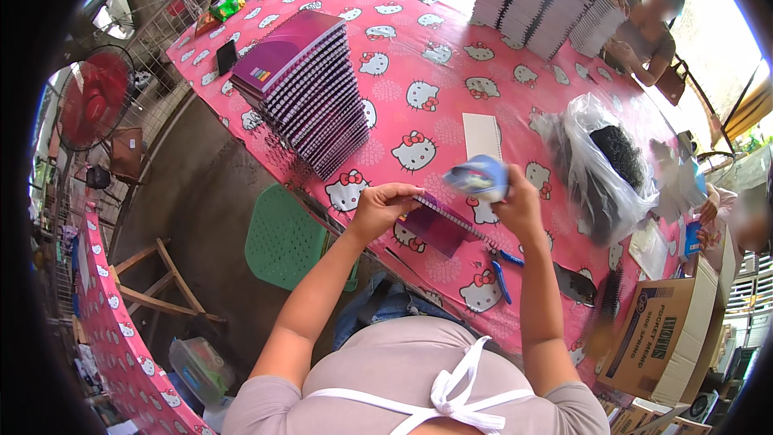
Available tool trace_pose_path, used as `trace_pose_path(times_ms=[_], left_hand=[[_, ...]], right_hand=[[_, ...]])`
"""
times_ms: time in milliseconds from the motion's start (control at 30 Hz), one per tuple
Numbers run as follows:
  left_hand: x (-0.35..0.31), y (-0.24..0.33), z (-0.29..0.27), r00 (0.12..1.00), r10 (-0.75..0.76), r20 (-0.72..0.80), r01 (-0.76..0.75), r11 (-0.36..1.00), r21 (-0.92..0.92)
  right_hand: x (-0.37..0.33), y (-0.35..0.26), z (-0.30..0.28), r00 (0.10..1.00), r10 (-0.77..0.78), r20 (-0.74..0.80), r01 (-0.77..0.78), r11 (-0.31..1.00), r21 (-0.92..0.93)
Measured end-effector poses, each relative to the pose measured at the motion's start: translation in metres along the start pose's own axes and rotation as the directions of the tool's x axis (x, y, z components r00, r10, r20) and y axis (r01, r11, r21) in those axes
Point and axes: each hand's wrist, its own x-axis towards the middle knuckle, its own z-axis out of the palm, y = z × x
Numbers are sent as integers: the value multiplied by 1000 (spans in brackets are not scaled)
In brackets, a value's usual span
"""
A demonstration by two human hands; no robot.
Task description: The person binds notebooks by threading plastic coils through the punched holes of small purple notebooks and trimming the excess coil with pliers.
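My left hand [386, 211] is closed, thumb and fingers pinching the upper left end of a purple spiral notebook [439, 229] at the table's near edge. Its white page edges and row of binding holes face up. In my right hand [519, 208], just above the notebook's other end, is a rounded blue-and-white object [481, 177], smeared by motion; its kind does not show. Below that hand lie blue-handled pliers [502, 278]. A small cream pad [482, 137] lies beyond. To the left rises a tall stack of purple spiral notebooks [310, 89].
A clear plastic bag of black coils [612, 169] sits to the right, near an open cardboard box [660, 338]. One person [652, 32] handles white-paged notebook stacks [531, 4] at the far right; another person [725, 217] is at the right edge. A green stool [286, 238] stands left.
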Motion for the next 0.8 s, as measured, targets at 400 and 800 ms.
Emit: trace_pose_path(times_ms=[400,800], left_hand=[[0,23,35,979,205,-7,-203,959,-200],[-25,57,57,761,636,-126,-554,739,383]], right_hand=[[-142,40,-10,999,49,10,-44,954,-296],[-90,-91,-21,964,-243,-113,257,958,131]])
